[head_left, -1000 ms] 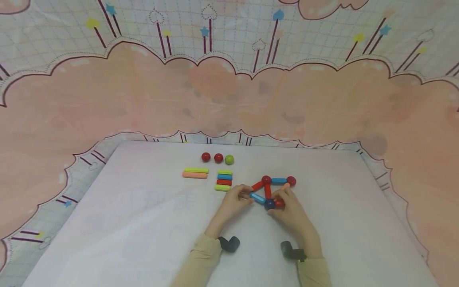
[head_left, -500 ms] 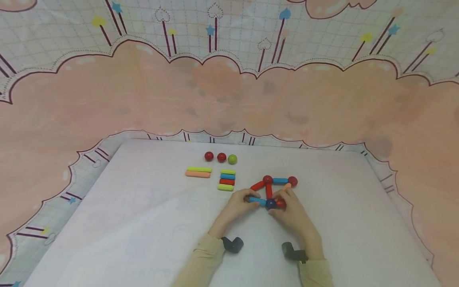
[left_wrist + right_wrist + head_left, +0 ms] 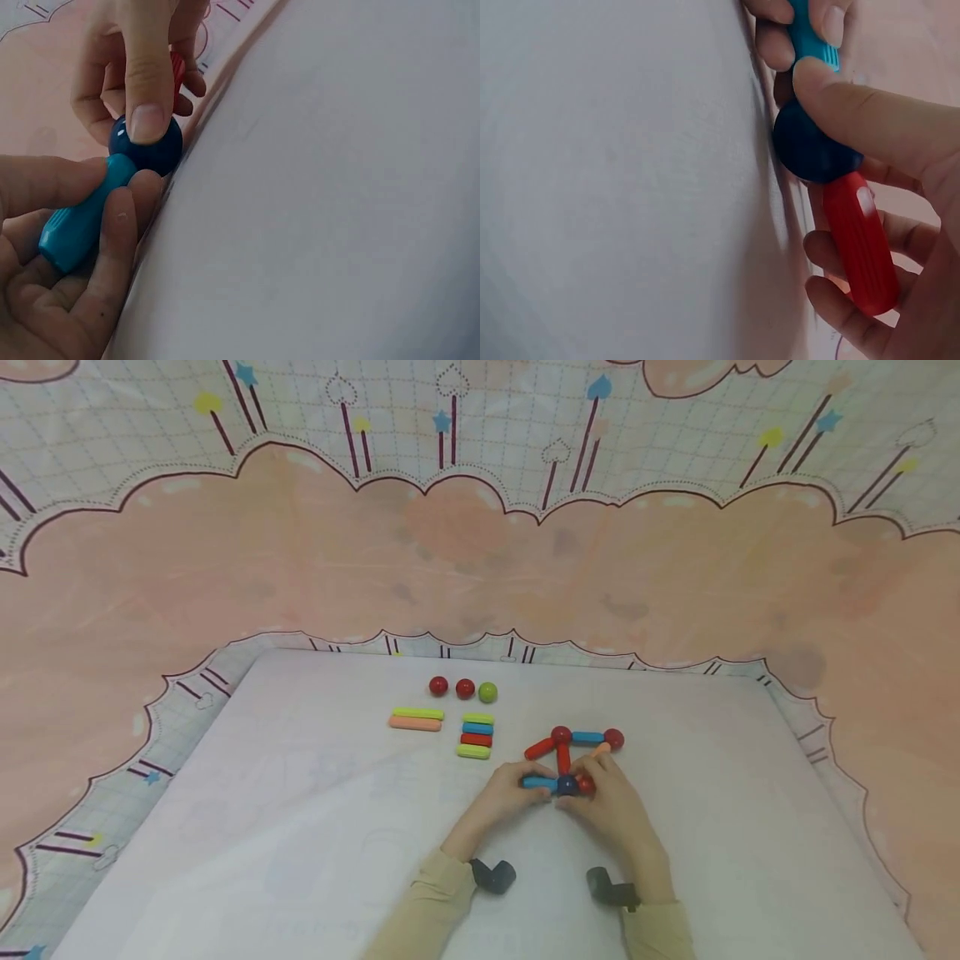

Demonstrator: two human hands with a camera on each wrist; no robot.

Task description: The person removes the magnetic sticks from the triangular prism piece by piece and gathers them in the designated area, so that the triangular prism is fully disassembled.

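My left hand (image 3: 504,797) pinches a blue magnetic stick (image 3: 82,217) between thumb and fingers. One end of that stick meets a dark blue ball (image 3: 810,146), which my right hand (image 3: 611,802) holds with its thumb on top. A red stick (image 3: 859,240) runs from the ball under my right palm. Another red stick (image 3: 563,758) leads from the dark blue ball up to a red ball (image 3: 561,736). From there a slanting red stick (image 3: 540,748) and a blue stick (image 3: 588,737) spread out, the latter reaching a second red ball (image 3: 613,739). An orange stick (image 3: 602,749) is partly hidden by my right fingers.
Two red balls (image 3: 465,688) and a green ball (image 3: 487,692) stand in a row at the back of the white table (image 3: 300,827). In front lie a yellow-green and an orange stick (image 3: 415,723), beside a stack of several short sticks (image 3: 477,728).
The blue stick in my left hand has swung from slanting to nearly level, and that hand has moved slightly right and down. The slanting red stick's free end is now uncovered. My right hand stays about put.
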